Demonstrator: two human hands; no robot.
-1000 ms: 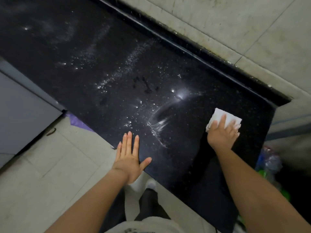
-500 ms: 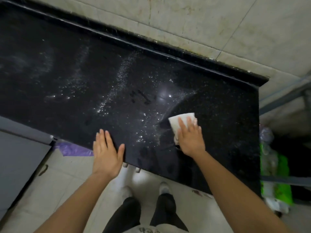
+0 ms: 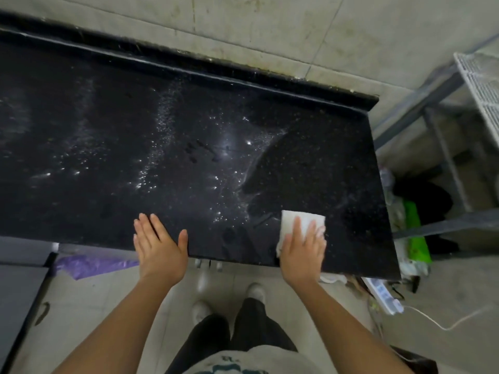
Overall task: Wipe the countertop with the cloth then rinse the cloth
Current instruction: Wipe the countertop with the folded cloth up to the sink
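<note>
Since half a second ago, the white cloth (image 3: 302, 221) has been drawn nearer the black countertop's (image 3: 162, 117) front edge, right of centre. It is pressed flat under the right hand (image 3: 302, 252), whose fingers are straight and spread. The left hand (image 3: 159, 247) is laid flat on that edge, well apart from the cloth. Print on the shirt (image 3: 243, 363) cannot be read.

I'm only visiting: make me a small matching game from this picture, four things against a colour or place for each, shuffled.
1 cloth
2 left hand
3 countertop
4 plastic bag

a purple, on the floor
b black, with wet streaks
c white, under the right hand
d flat at the front edge, holding nothing

Pairs: 1-c, 2-d, 3-b, 4-a.
</note>
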